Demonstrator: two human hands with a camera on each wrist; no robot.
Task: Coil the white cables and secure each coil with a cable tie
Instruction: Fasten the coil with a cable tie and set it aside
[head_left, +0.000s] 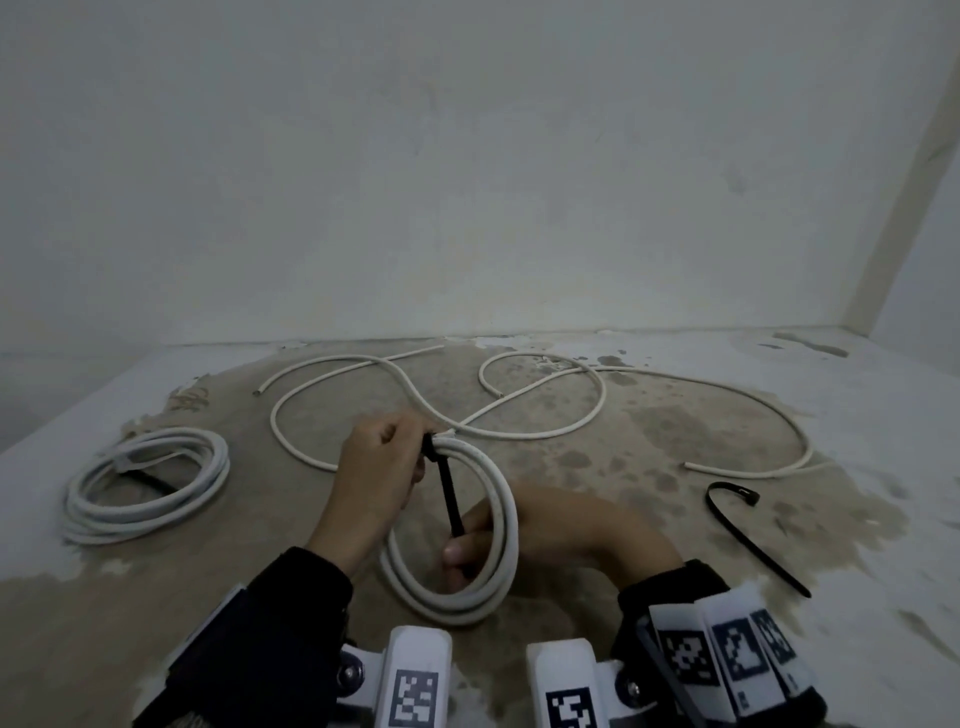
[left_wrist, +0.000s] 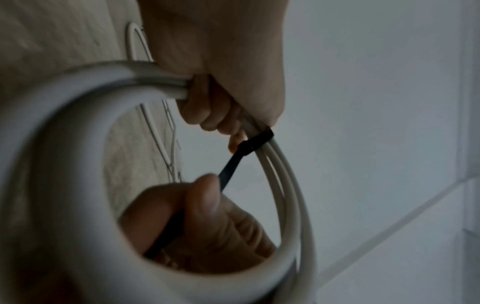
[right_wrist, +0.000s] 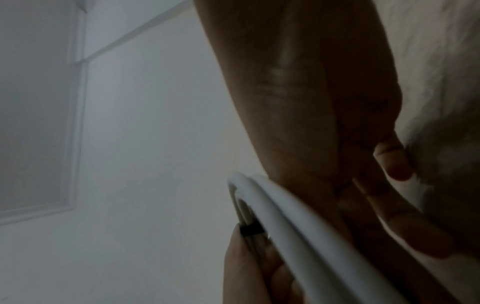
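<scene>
From my head view, my left hand (head_left: 375, 467) grips the top of the coil (head_left: 498, 525) where the cable tie (head_left: 447, 493) wraps it, and my right hand (head_left: 540, 535) pinches the tie's tail inside the ring, just above the floor (head_left: 623, 441). I judge the cable springy and light – it will want to unwind – so the best hold is right beside the tie's head. A tied coil (head_left: 148, 480) lies to my left, loose cables (head_left: 519, 410) sprawl beyond, and a spare tie (head_left: 748, 535) lies to my right. The floor is stained, patchy concrete against a pale wall (head_left: 467, 156).

At my left wrist, my fingers (left_wrist: 207, 111) curl round the strands just beside the black band (left_wrist: 255, 140), and the thumb and finger of my right hand (left_wrist: 205, 218) are pressed on the tail – thin, ridged plastic that I guess could slip.

At my right wrist it is dim: the white strands (right_wrist: 298, 222) cross my palm (right_wrist: 311, 102), with the tie's band (right_wrist: 250, 229) against my left fingers (right_wrist: 249, 271); the wall has panel lines
</scene>
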